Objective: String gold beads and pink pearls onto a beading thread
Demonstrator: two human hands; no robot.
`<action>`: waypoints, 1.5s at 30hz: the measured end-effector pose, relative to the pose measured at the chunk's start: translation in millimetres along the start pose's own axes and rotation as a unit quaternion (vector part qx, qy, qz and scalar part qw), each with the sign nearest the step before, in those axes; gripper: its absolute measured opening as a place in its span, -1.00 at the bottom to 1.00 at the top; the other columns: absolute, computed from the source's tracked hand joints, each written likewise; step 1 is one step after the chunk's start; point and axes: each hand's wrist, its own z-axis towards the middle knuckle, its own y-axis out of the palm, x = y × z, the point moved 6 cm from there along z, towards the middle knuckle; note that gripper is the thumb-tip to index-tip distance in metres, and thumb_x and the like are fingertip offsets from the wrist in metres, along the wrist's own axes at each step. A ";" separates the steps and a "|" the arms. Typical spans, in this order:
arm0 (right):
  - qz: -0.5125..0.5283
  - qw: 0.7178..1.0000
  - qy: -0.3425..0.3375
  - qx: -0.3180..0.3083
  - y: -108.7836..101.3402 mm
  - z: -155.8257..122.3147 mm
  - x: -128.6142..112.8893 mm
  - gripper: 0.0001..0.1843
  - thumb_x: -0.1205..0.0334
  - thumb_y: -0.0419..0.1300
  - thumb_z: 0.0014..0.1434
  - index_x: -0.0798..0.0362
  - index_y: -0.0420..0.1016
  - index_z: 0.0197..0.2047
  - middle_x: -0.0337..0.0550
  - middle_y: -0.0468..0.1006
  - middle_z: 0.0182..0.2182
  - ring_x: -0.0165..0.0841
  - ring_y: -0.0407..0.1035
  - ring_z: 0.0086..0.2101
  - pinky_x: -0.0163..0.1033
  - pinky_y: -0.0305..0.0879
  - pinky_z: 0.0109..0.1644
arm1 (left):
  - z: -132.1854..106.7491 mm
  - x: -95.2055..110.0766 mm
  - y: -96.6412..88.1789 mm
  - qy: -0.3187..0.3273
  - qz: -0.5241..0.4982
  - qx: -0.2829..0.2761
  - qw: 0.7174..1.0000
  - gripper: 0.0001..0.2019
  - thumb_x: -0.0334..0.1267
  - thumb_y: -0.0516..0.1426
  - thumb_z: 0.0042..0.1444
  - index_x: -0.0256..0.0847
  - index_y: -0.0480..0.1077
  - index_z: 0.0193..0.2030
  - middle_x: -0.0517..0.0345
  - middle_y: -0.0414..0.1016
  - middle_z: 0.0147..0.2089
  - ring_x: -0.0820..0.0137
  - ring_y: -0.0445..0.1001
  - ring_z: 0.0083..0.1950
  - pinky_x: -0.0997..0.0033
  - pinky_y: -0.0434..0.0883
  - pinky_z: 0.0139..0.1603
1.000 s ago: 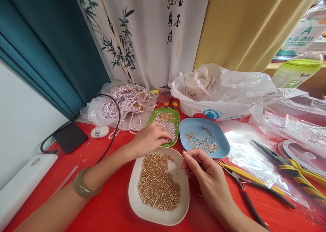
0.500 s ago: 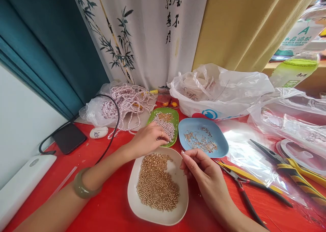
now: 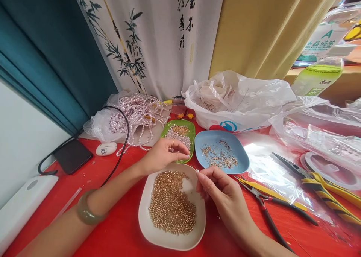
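Observation:
My left hand [image 3: 165, 154], with a ring and a green bangle, hovers over the near edge of a green tray [image 3: 192, 131]. Its thumb and forefinger come together in a pinch; whatever sits between them is too small to make out. In the green tray lie pale pink pearl beads [image 3: 180, 140] and small gold beads [image 3: 180, 130]. My right hand [image 3: 218, 187] is closed in a pinch beside the white tray [image 3: 172, 243], with a tiny pale spot at its fingertips that I cannot identify. Many gold beads [image 3: 172, 204] fill the white tray.
A blue tray [image 3: 244, 159] holds metal pins and small gold pieces. Pliers [image 3: 263, 198] and yellow-handled pliers [image 3: 316, 181] lie right. Pearl strands [image 3: 132, 112], a phone [image 3: 73, 156], a black cable [image 3: 128, 131] and a white case [image 3: 106, 148] are left. Plastic bags [image 3: 239, 99] stand behind.
My left hand has lifted from the beads in the green tray and drawn its fingertips toward my right hand. The right hand keeps its pinch. The whole view has shifted slightly.

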 end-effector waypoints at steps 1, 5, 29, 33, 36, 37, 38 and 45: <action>0.002 1.000 0.002 -0.002 0.2 -0.3 -0.2 -0.79 0.15 0.08 0.10 0.07 0.33 -0.50 -0.28 0.35 -0.62 -0.48 0.23 -0.59 -0.37 0.18 -0.53 | -0.6 0.3 2.8 -0.012 -0.044 -0.011 0.999 -0.89 -0.29 0.19 -0.11 -0.25 0.44 -0.41 0.15 0.48 -0.36 0.44 0.39 -0.32 0.42 0.31 -0.26; 0.009 1.000 0.006 0.001 -0.1 -0.9 -1.3 -0.79 0.17 0.10 0.08 0.07 0.31 -0.53 -0.30 0.33 -0.64 -0.50 0.20 -0.61 -0.38 0.15 -0.54 | -3.5 1.5 11.2 -0.040 -0.168 -0.031 0.984 -0.86 -0.33 0.24 -0.22 -0.27 0.44 -0.44 0.20 0.45 -0.43 0.49 0.38 -0.37 0.47 0.30 -0.32; 0.012 1.000 0.010 0.001 -0.1 -0.7 -0.3 -0.78 0.17 0.10 0.07 0.08 0.31 -0.55 -0.32 0.32 -0.65 -0.51 0.19 -0.62 -0.40 0.14 -0.55 | -6.2 3.2 16.5 -0.034 -0.157 -0.052 0.986 -0.90 -0.37 0.25 -0.23 -0.28 0.44 -0.50 0.23 0.44 -0.50 0.53 0.36 -0.44 0.51 0.29 -0.36; 0.002 1.000 -0.002 -0.003 0.6 -1.2 -2.5 -0.78 0.17 0.10 0.07 0.07 0.31 -0.55 -0.31 0.33 -0.64 -0.50 0.20 -0.61 -0.39 0.16 -0.53 | -5.6 3.2 16.8 -0.034 -0.150 -0.050 0.987 -0.92 -0.38 0.24 -0.22 -0.28 0.44 -0.50 0.23 0.44 -0.50 0.53 0.36 -0.44 0.53 0.29 -0.36; -0.002 1.000 -0.007 -0.001 0.6 -0.9 -3.0 -0.78 0.17 0.10 0.07 0.07 0.32 -0.55 -0.31 0.33 -0.64 -0.49 0.20 -0.61 -0.39 0.16 -0.54 | -5.5 2.4 17.2 -0.034 -0.149 -0.047 0.987 -0.91 -0.38 0.24 -0.22 -0.29 0.44 -0.49 0.22 0.44 -0.49 0.53 0.36 -0.43 0.52 0.29 -0.36; -0.003 1.000 -0.008 -0.001 0.6 -0.7 -2.7 -0.78 0.17 0.10 0.08 0.07 0.32 -0.54 -0.31 0.33 -0.64 -0.49 0.20 -0.61 -0.39 0.16 -0.54 | -5.5 2.4 17.5 -0.033 -0.150 -0.049 0.987 -0.91 -0.37 0.25 -0.23 -0.29 0.44 -0.49 0.22 0.44 -0.49 0.52 0.36 -0.43 0.52 0.29 -0.36; -0.004 1.000 -0.008 -0.002 0.5 -0.5 -2.3 -0.78 0.17 0.10 0.08 0.07 0.32 -0.54 -0.31 0.33 -0.64 -0.50 0.20 -0.61 -0.39 0.16 -0.54 | -5.7 2.8 18.0 -0.031 -0.151 -0.052 0.987 -0.90 -0.36 0.25 -0.23 -0.29 0.44 -0.49 0.22 0.44 -0.49 0.52 0.36 -0.43 0.52 0.29 -0.36; -0.006 1.000 -0.010 -0.006 -0.5 0.8 1.7 -0.78 0.14 0.11 0.08 0.08 0.34 -0.50 -0.32 0.33 -0.63 -0.50 0.21 -0.60 -0.40 0.17 -0.53 | -7.4 5.2 20.0 -0.030 -0.160 -0.072 0.984 -0.89 -0.37 0.25 -0.25 -0.29 0.42 -0.50 0.21 0.44 -0.49 0.51 0.36 -0.42 0.50 0.28 -0.35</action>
